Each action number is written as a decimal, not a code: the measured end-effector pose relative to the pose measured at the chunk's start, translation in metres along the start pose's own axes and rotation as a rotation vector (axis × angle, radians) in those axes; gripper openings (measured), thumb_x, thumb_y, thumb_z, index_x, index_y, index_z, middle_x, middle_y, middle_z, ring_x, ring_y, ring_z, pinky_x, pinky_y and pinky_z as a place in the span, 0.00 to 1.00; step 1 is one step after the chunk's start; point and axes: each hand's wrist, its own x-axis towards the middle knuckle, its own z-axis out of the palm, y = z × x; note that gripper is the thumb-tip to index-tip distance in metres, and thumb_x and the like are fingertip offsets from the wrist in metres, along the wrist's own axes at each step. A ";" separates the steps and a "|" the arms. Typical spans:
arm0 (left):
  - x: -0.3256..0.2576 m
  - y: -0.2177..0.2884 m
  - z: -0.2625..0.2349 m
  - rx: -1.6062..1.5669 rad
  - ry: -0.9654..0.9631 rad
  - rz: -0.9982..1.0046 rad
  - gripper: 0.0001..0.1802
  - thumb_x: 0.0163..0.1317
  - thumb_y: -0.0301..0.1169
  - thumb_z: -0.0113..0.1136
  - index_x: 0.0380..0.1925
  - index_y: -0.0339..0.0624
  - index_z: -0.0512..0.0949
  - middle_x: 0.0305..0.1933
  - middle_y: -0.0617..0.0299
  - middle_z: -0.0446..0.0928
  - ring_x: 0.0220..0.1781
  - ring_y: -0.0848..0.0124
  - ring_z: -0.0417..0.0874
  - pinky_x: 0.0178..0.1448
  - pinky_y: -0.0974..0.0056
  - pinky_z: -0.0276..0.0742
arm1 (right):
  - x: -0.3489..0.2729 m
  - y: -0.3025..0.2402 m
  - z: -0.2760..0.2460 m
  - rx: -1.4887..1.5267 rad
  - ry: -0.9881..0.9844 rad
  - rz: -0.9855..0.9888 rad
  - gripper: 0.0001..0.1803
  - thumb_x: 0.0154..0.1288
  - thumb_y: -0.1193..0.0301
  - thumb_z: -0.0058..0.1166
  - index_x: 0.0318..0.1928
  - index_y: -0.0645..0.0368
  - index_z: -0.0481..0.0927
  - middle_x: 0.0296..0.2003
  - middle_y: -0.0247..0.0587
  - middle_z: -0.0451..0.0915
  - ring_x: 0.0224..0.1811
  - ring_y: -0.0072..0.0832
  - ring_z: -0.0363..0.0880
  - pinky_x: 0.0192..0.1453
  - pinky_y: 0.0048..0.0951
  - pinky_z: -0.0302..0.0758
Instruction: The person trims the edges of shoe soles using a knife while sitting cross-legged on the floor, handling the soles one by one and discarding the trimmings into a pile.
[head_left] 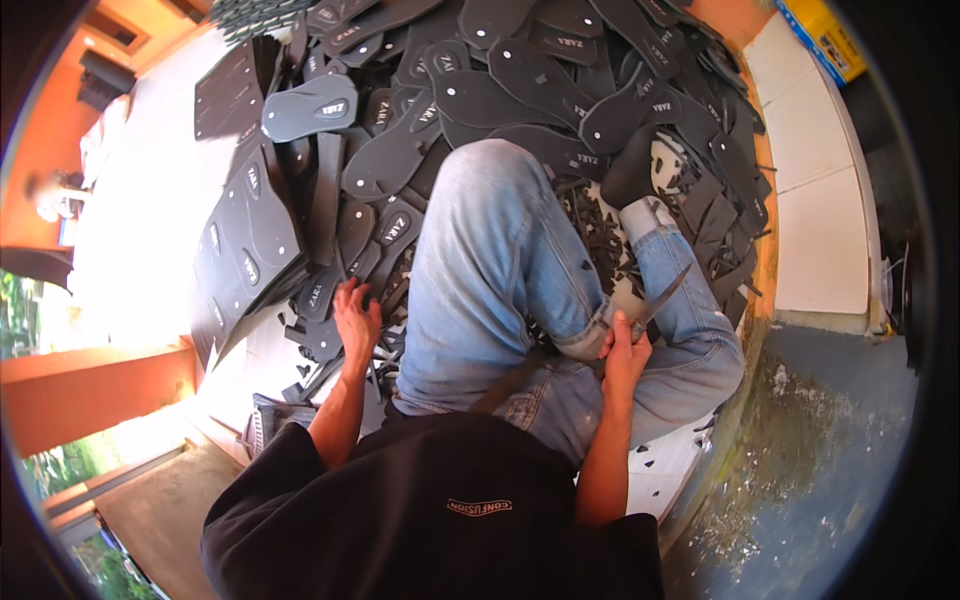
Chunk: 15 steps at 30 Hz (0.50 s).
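- Presently, in the head view, the left hand (357,322) is left of the centre of the frame, fingers loosely bent and slightly apart; whether they grip anything I cannot tell.
- Dark soles (322,292) lie right at its fingertips, with a narrow upright strip (326,200) just above.
- The right hand (625,360), right of centre, is closed around the lower end of a knife (668,296), whose blade slants toward the upper right, above the jeans (490,230).
- A large pile of black soles (490,98) fills the upper middle of the frame, many overlapping; one grey sole (300,108) lies on it at the upper left.
- Stacked sheets (235,250) marked with sole shapes lean at the left, beyond the left hand.
- Small dark scraps (598,232) are scattered between the legs, above the right hand.
- A dark-covered foot (628,170) rests beside the pile, right of the upper middle.
- A black shirt (420,520) fills the lower middle.
- A yellow and blue packet (825,42) is at the upper right.
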 end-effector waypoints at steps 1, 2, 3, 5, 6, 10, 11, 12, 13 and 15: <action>-0.007 0.004 0.001 -0.071 0.028 0.052 0.17 0.48 0.25 0.59 0.41 0.40 0.78 0.55 0.51 0.71 0.64 0.49 0.64 0.66 0.50 0.59 | -0.002 0.000 0.002 0.005 0.017 -0.013 0.13 0.65 0.67 0.53 0.26 0.58 0.68 0.15 0.28 0.66 0.13 0.15 0.61 0.16 0.19 0.58; -0.016 0.009 0.004 -0.030 0.003 0.116 0.16 0.49 0.25 0.59 0.41 0.41 0.78 0.56 0.52 0.71 0.65 0.50 0.63 0.67 0.49 0.57 | -0.004 0.000 0.003 0.010 0.036 -0.026 0.13 0.66 0.67 0.53 0.26 0.58 0.68 0.15 0.28 0.66 0.13 0.15 0.61 0.16 0.19 0.58; -0.025 0.023 0.006 0.006 -0.034 0.180 0.16 0.49 0.25 0.58 0.42 0.43 0.78 0.57 0.53 0.71 0.66 0.52 0.62 0.68 0.48 0.56 | -0.006 0.000 -0.001 0.024 0.033 -0.043 0.14 0.66 0.66 0.53 0.26 0.58 0.68 0.15 0.28 0.66 0.13 0.15 0.61 0.16 0.19 0.58; -0.042 0.016 0.024 -0.048 -0.130 0.237 0.17 0.50 0.24 0.58 0.42 0.45 0.78 0.58 0.56 0.70 0.68 0.55 0.61 0.69 0.47 0.53 | -0.011 0.001 -0.002 0.061 0.017 -0.064 0.14 0.65 0.66 0.53 0.25 0.57 0.69 0.14 0.28 0.66 0.13 0.15 0.60 0.16 0.19 0.58; -0.045 0.019 0.030 -0.080 -0.077 0.233 0.15 0.53 0.25 0.56 0.43 0.44 0.78 0.57 0.58 0.71 0.68 0.58 0.62 0.70 0.48 0.50 | -0.014 0.000 -0.004 0.052 0.025 -0.075 0.14 0.65 0.66 0.54 0.25 0.57 0.69 0.15 0.28 0.67 0.13 0.15 0.60 0.16 0.19 0.57; -0.043 0.004 0.041 -0.097 0.061 0.246 0.15 0.60 0.27 0.45 0.44 0.40 0.78 0.57 0.58 0.71 0.62 0.59 0.67 0.68 0.50 0.51 | -0.029 0.000 0.007 0.013 0.026 -0.087 0.15 0.64 0.66 0.56 0.23 0.58 0.70 0.14 0.27 0.66 0.13 0.14 0.61 0.15 0.19 0.56; -0.042 0.001 0.044 -0.083 0.018 0.234 0.16 0.61 0.30 0.44 0.44 0.38 0.77 0.57 0.57 0.71 0.61 0.60 0.68 0.69 0.51 0.50 | -0.030 0.002 0.005 -0.001 0.015 -0.105 0.15 0.64 0.66 0.56 0.23 0.58 0.70 0.14 0.27 0.66 0.13 0.14 0.60 0.15 0.19 0.56; -0.034 0.005 0.042 -0.093 0.001 0.221 0.16 0.61 0.30 0.44 0.43 0.38 0.77 0.55 0.56 0.72 0.59 0.59 0.69 0.67 0.51 0.52 | -0.028 0.003 0.006 -0.006 0.003 -0.127 0.15 0.64 0.66 0.56 0.23 0.58 0.70 0.14 0.27 0.66 0.13 0.14 0.60 0.15 0.19 0.56; -0.028 0.010 0.039 -0.102 -0.016 0.204 0.16 0.61 0.31 0.44 0.43 0.37 0.77 0.54 0.54 0.72 0.57 0.59 0.70 0.65 0.52 0.54 | -0.026 0.003 0.005 -0.013 -0.012 -0.150 0.15 0.64 0.66 0.56 0.23 0.59 0.70 0.14 0.27 0.66 0.13 0.14 0.60 0.15 0.19 0.56; -0.025 -0.005 0.053 -0.483 -0.074 0.044 0.17 0.60 0.33 0.45 0.43 0.37 0.77 0.52 0.53 0.73 0.55 0.59 0.71 0.62 0.52 0.57 | -0.022 0.004 0.005 -0.033 0.001 -0.148 0.14 0.65 0.66 0.55 0.25 0.59 0.70 0.15 0.28 0.66 0.13 0.16 0.61 0.16 0.20 0.58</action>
